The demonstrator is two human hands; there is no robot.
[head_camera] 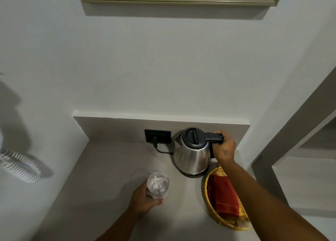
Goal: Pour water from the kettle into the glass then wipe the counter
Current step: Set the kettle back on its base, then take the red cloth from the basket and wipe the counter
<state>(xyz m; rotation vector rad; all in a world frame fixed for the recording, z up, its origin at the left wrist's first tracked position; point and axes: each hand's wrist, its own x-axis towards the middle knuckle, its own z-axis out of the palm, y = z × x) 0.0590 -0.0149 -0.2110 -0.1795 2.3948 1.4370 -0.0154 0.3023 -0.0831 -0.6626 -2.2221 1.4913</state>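
A steel kettle (191, 154) with a black lid and black handle stands upright on its base at the back of the grey counter (109, 168). My right hand (224, 148) is closed around the handle. A clear glass (157, 184) stands on the counter in front of the kettle, to its left. My left hand (144, 200) wraps the near side of the glass. A red cloth (224, 195) lies folded in a wicker basket (206, 190) to the right of the glass, under my right forearm.
A black wall socket (157, 136) with a plug and cord sits behind the kettle, left of it. White walls close in the counter at the back and left. A white ribbed hose (20, 166) hangs on the left wall. Grey shelving (291, 150) stands at the right.
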